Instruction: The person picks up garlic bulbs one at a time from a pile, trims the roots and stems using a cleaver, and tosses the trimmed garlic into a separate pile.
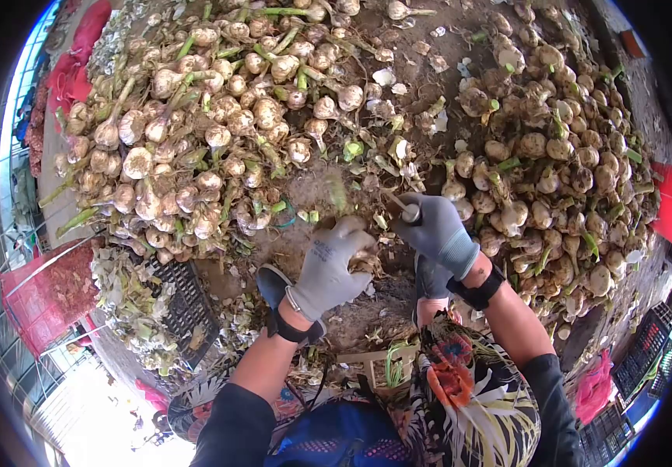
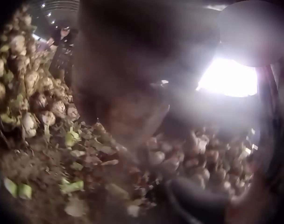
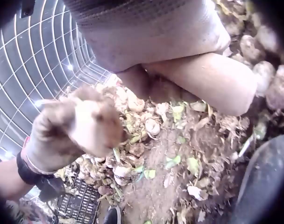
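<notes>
Left hand (image 1: 329, 268): fingers clamped on a garlic bulb (image 3: 99, 126), held above the soil (image 3: 146, 193) between the left garlic heap (image 1: 219, 136) and the right garlic heap (image 1: 565, 152). Right hand (image 1: 438, 233), just beside: fingers clamped on a pale handle (image 3: 209, 83).

- We note grey gloves (image 1: 326, 268).
- We identify cream garlic bulbs (image 1: 137, 162) with brown smears.
- We read the tool handle (image 3: 212, 85) as pale tan.
- We log black cloth (image 1: 472, 381) with an orange-and-white floral print.
- We mark the crate (image 1: 190, 307) black.
</notes>
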`<act>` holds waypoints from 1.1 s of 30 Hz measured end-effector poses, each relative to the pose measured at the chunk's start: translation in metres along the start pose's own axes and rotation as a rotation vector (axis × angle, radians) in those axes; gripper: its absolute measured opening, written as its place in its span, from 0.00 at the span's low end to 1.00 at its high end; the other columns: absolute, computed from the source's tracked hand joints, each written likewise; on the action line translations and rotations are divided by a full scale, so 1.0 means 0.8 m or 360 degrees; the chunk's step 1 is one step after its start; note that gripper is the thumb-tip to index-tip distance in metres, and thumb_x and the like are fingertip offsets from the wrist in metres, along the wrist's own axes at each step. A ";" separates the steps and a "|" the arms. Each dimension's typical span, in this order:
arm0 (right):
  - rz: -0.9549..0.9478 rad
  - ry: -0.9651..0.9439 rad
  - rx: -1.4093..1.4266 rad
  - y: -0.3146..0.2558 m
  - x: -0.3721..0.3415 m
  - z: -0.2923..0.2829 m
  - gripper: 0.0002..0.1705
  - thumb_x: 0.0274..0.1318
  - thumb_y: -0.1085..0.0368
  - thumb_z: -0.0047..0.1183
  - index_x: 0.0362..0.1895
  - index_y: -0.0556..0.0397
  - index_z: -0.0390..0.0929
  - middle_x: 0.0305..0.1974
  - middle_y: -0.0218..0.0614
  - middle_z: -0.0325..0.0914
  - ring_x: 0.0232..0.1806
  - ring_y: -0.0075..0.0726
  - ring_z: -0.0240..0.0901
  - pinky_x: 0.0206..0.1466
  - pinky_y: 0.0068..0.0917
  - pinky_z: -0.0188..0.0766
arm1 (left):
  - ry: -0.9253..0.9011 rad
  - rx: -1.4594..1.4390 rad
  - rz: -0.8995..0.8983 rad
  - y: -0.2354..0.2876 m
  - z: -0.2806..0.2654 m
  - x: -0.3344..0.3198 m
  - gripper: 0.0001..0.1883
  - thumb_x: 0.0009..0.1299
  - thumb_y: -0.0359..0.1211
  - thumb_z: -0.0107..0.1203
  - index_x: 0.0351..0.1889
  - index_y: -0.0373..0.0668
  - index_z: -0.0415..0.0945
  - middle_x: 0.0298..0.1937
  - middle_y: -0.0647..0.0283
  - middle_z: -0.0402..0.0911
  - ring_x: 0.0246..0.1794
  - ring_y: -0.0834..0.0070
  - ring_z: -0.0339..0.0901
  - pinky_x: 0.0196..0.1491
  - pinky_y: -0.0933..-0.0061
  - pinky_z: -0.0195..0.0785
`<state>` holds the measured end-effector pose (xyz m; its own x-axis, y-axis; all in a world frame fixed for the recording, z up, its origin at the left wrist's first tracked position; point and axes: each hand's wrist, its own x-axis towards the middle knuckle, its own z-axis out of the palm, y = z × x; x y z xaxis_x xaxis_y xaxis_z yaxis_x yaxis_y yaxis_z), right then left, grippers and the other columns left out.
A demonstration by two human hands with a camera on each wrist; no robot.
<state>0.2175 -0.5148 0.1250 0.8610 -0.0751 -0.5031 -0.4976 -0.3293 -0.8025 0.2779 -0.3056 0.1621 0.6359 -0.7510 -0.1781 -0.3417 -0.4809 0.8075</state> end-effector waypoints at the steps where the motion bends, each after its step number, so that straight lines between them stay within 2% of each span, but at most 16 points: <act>1: -0.0006 -0.0001 -0.0001 -0.015 -0.003 -0.002 0.17 0.50 0.57 0.61 0.45 0.47 0.83 0.29 0.47 0.82 0.34 0.56 0.81 0.39 0.42 0.77 | -0.0047 0.0270 0.0141 -0.002 -0.004 0.001 0.16 0.48 0.29 0.66 0.36 0.45 0.78 0.43 0.61 0.77 0.46 0.56 0.75 0.51 0.58 0.69; 5: -0.0441 -0.0009 -0.0071 -0.004 -0.004 0.009 0.15 0.51 0.57 0.60 0.43 0.45 0.83 0.29 0.46 0.82 0.34 0.59 0.80 0.37 0.45 0.77 | -0.0305 0.0646 0.0413 0.009 -0.029 0.012 0.10 0.48 0.31 0.62 0.30 0.48 0.78 0.41 0.64 0.77 0.44 0.51 0.71 0.46 0.51 0.67; 7: 0.0112 -0.0142 -0.0731 0.047 0.009 0.008 0.18 0.49 0.63 0.62 0.46 0.54 0.83 0.29 0.46 0.83 0.30 0.51 0.81 0.38 0.38 0.76 | -0.0266 0.0646 0.0456 0.009 -0.044 0.021 0.11 0.47 0.30 0.63 0.31 0.49 0.79 0.41 0.64 0.77 0.46 0.51 0.72 0.48 0.50 0.69; 8: 0.0102 -0.0135 -0.0740 0.063 0.007 0.010 0.18 0.49 0.63 0.62 0.46 0.54 0.83 0.29 0.46 0.83 0.30 0.51 0.81 0.38 0.38 0.76 | -0.0142 0.0624 0.0430 0.008 -0.048 0.027 0.12 0.48 0.30 0.63 0.32 0.49 0.79 0.43 0.64 0.78 0.47 0.53 0.73 0.49 0.50 0.69; 10: 0.0390 -0.0077 0.0202 0.088 -0.019 0.025 0.14 0.51 0.65 0.61 0.43 0.56 0.84 0.25 0.35 0.83 0.29 0.46 0.81 0.36 0.38 0.76 | -0.0033 0.0425 0.0402 0.018 -0.048 0.052 0.18 0.50 0.27 0.63 0.41 0.49 0.79 0.52 0.61 0.77 0.48 0.57 0.77 0.50 0.52 0.74; 14: 0.0072 0.0276 0.0638 0.082 -0.016 0.045 0.13 0.51 0.65 0.62 0.42 0.55 0.84 0.27 0.32 0.83 0.29 0.35 0.78 0.35 0.32 0.75 | -0.0004 -0.0343 0.0935 0.126 0.017 0.150 0.30 0.56 0.33 0.68 0.59 0.48 0.73 0.68 0.49 0.69 0.52 0.57 0.82 0.53 0.61 0.82; 16: -0.0139 0.0529 0.0912 0.080 -0.011 0.041 0.12 0.52 0.65 0.63 0.41 0.55 0.85 0.28 0.30 0.83 0.29 0.27 0.76 0.35 0.27 0.74 | 0.0028 -0.0079 0.0850 0.135 -0.002 0.189 0.32 0.60 0.35 0.68 0.63 0.47 0.70 0.71 0.50 0.66 0.51 0.58 0.83 0.52 0.66 0.83; 18: 0.0345 0.0242 0.0640 0.066 0.004 -0.001 0.09 0.50 0.71 0.61 0.39 0.55 0.84 0.29 0.26 0.82 0.30 0.18 0.72 0.36 0.22 0.71 | 0.0159 0.0063 0.0584 0.073 -0.017 0.233 0.33 0.61 0.36 0.67 0.65 0.46 0.68 0.72 0.50 0.65 0.47 0.62 0.85 0.46 0.70 0.84; 21: 0.0344 0.0397 0.0967 0.075 0.012 -0.014 0.06 0.51 0.74 0.59 0.36 0.57 0.83 0.27 0.22 0.78 0.28 0.15 0.70 0.33 0.19 0.68 | -0.0188 0.0800 -0.0574 -0.017 -0.044 0.271 0.30 0.64 0.34 0.62 0.65 0.46 0.68 0.68 0.49 0.69 0.41 0.66 0.85 0.37 0.70 0.80; 23: 0.0428 0.0388 0.1041 0.067 0.017 -0.025 0.07 0.53 0.74 0.60 0.38 0.57 0.84 0.27 0.23 0.79 0.28 0.16 0.71 0.33 0.19 0.69 | -0.0140 0.1372 -0.0236 -0.111 -0.034 0.267 0.30 0.59 0.32 0.65 0.62 0.46 0.70 0.62 0.56 0.73 0.43 0.57 0.83 0.44 0.59 0.80; 24: 0.0512 0.0376 0.1124 0.061 0.018 -0.031 0.07 0.55 0.73 0.61 0.40 0.57 0.84 0.28 0.24 0.80 0.28 0.16 0.72 0.33 0.18 0.69 | -0.0140 0.1370 -0.0226 -0.101 -0.037 0.271 0.30 0.59 0.32 0.65 0.62 0.46 0.70 0.62 0.56 0.73 0.43 0.57 0.83 0.44 0.59 0.80; 26: 0.0505 0.0410 0.1228 0.037 0.020 -0.040 0.09 0.57 0.71 0.62 0.43 0.58 0.84 0.30 0.26 0.81 0.28 0.18 0.73 0.32 0.19 0.71 | -0.0233 0.0965 -0.0476 -0.069 -0.045 0.263 0.32 0.60 0.30 0.62 0.65 0.43 0.69 0.66 0.48 0.72 0.45 0.58 0.83 0.48 0.63 0.79; 29: 0.0371 0.0449 0.1464 0.029 0.036 -0.040 0.17 0.61 0.67 0.64 0.52 0.59 0.81 0.35 0.31 0.84 0.28 0.22 0.76 0.30 0.21 0.74 | 0.0070 0.0060 -0.0052 -0.057 -0.029 0.212 0.30 0.63 0.29 0.65 0.64 0.41 0.69 0.58 0.55 0.77 0.50 0.65 0.82 0.53 0.67 0.78; 31: 0.0233 0.0406 0.1793 -0.002 0.046 -0.043 0.17 0.62 0.67 0.63 0.53 0.59 0.81 0.37 0.32 0.85 0.30 0.21 0.78 0.31 0.21 0.75 | -0.0096 -0.0748 -0.0119 -0.044 -0.008 0.174 0.32 0.64 0.27 0.66 0.66 0.40 0.67 0.58 0.61 0.76 0.53 0.71 0.80 0.55 0.74 0.77; 32: 0.0243 0.0354 0.1669 -0.001 0.049 -0.042 0.16 0.63 0.65 0.62 0.52 0.59 0.82 0.38 0.32 0.85 0.32 0.20 0.79 0.33 0.20 0.76 | -0.0286 -0.1191 -0.0502 -0.014 -0.011 0.160 0.32 0.63 0.19 0.63 0.65 0.40 0.65 0.54 0.62 0.78 0.54 0.74 0.77 0.56 0.76 0.74; 33: 0.0240 0.0347 0.1668 -0.002 0.050 -0.037 0.16 0.63 0.65 0.62 0.52 0.59 0.82 0.38 0.32 0.85 0.32 0.20 0.79 0.33 0.20 0.76 | -0.0108 -0.1195 -0.0361 -0.013 0.007 0.145 0.31 0.64 0.20 0.63 0.65 0.40 0.65 0.54 0.66 0.75 0.53 0.79 0.74 0.59 0.77 0.70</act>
<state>0.2560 -0.5447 0.1158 0.7319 -0.2476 -0.6348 -0.3532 0.6589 -0.6642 0.3514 -0.3903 0.1303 0.5822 -0.7087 -0.3986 0.3661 -0.2093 0.9067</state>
